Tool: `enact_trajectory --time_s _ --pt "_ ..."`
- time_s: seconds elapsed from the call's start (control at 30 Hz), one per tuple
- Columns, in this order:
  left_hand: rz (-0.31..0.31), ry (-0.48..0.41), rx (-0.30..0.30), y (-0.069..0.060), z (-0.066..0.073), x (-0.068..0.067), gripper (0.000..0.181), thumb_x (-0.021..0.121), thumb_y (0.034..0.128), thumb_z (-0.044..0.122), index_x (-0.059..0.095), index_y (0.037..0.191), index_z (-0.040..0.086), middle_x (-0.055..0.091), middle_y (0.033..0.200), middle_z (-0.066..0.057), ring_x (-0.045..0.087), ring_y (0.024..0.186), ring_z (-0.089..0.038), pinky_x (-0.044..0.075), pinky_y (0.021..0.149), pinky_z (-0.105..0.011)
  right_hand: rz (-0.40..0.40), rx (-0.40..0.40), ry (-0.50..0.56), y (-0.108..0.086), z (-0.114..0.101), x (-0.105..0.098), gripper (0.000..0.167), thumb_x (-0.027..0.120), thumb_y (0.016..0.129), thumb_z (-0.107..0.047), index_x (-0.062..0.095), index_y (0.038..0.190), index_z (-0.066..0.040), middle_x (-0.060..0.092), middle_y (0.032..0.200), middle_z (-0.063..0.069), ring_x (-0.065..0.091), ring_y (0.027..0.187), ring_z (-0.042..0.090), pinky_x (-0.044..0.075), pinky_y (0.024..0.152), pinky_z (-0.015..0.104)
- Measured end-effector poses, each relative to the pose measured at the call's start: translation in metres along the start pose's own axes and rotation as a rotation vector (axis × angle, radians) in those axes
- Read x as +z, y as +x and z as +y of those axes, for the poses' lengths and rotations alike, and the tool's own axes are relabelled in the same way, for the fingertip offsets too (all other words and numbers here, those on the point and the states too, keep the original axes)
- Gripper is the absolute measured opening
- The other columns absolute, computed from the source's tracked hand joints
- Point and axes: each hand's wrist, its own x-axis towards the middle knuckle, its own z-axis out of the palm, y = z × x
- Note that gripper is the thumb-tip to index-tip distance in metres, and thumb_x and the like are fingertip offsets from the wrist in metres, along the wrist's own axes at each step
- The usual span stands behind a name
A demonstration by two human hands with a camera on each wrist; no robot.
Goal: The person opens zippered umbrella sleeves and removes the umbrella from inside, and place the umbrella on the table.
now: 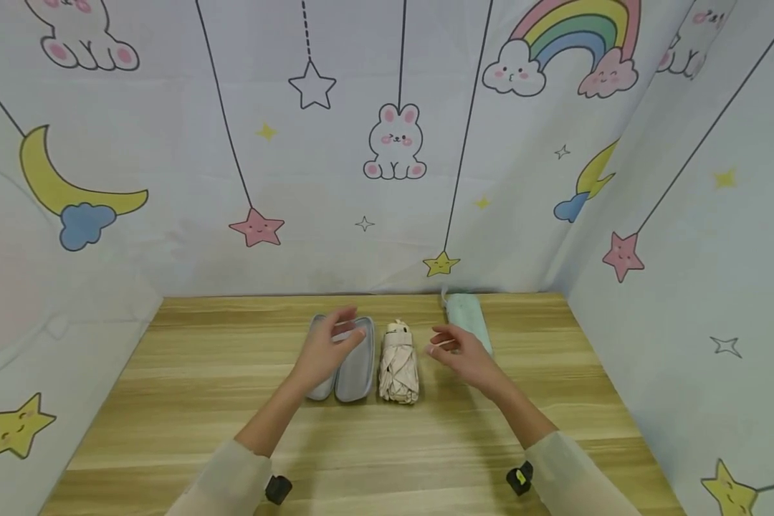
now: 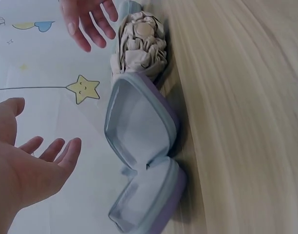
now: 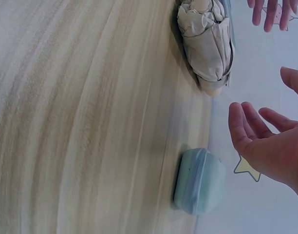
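A folded beige umbrella (image 1: pixel 399 367) lies in the middle of the wooden table, its fabric bunched and wrapped. To its left an unzipped case (image 1: pixel 356 369) lies spread in two halves. In the left wrist view that case (image 2: pixel 139 119) has a pale grey inside and a purple outside. My left hand (image 1: pixel 327 349) is held above the case, fingers loosely bent, holding nothing. Right of the umbrella, my right hand (image 1: pixel 467 356) hovers with bent, relaxed fingers and holds nothing. Partly behind it lies a closed mint-green case (image 1: pixel 467 315), seen end-on in the right wrist view.
The wooden table (image 1: pixel 187 373) ends at a white cloth (image 1: pixel 335 179) printed with stars, rabbits and a rainbow, which rises at the back and both sides. A small loop strap (image 1: pixel 444 295) sticks out from the mint-green case near the table's back edge.
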Motion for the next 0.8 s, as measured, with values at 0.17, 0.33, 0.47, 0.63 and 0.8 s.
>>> enact_trajectory --time_s 0.17,0.33,0.47,0.63,0.8 --pt "-0.002 -0.021 -0.016 0.007 0.006 0.011 0.062 0.074 0.1024 0.025 0.048 0.156 0.009 0.053 0.155 -0.013 0.052 0.142 -0.038 0.053 0.106 -0.051 0.019 -0.015 -0.043 0.001 -0.003 -0.003 0.058 0.068 0.106 -0.034 0.05 0.155 -0.008 0.063 0.138 0.014 0.062 0.125 0.031 0.056 0.097 0.048" --pt "0.0 -0.042 -0.025 0.016 0.009 0.021 0.062 0.074 0.1027 0.024 0.048 0.157 0.008 0.052 0.157 -0.014 0.052 0.143 -0.037 0.051 0.109 -0.051 0.05 -0.025 -0.078 0.003 -0.003 -0.007 0.057 0.069 0.106 -0.033 0.052 0.154 -0.007 0.064 0.136 0.015 0.063 0.122 0.032 0.057 0.094 0.048" --pt "0.011 -0.061 -0.028 0.023 0.01 0.03 0.063 0.073 0.1033 0.029 0.048 0.157 0.009 0.051 0.158 -0.014 0.051 0.144 -0.035 0.051 0.109 -0.052 0.075 -0.032 -0.089 0.006 -0.002 -0.008 0.056 0.069 0.105 -0.032 0.053 0.153 -0.006 0.065 0.134 0.016 0.064 0.12 0.033 0.057 0.092 0.047" --pt "0.008 -0.099 -0.046 0.032 0.012 0.042 0.066 0.072 0.1029 0.036 0.046 0.158 0.013 0.048 0.161 -0.01 0.051 0.145 -0.031 0.05 0.11 -0.053 0.11 -0.033 -0.088 0.01 -0.001 -0.01 0.056 0.071 0.104 -0.032 0.054 0.151 -0.005 0.065 0.134 0.016 0.064 0.119 0.032 0.058 0.09 0.044" --pt "0.022 -0.084 -0.064 0.045 0.019 0.054 0.065 0.071 0.1039 0.035 0.045 0.16 0.014 0.048 0.161 -0.009 0.051 0.144 -0.031 0.05 0.11 -0.052 0.157 -0.029 -0.071 0.012 -0.001 -0.014 0.053 0.071 0.104 -0.029 0.056 0.149 -0.004 0.062 0.138 0.021 0.064 0.12 0.034 0.058 0.091 0.046"
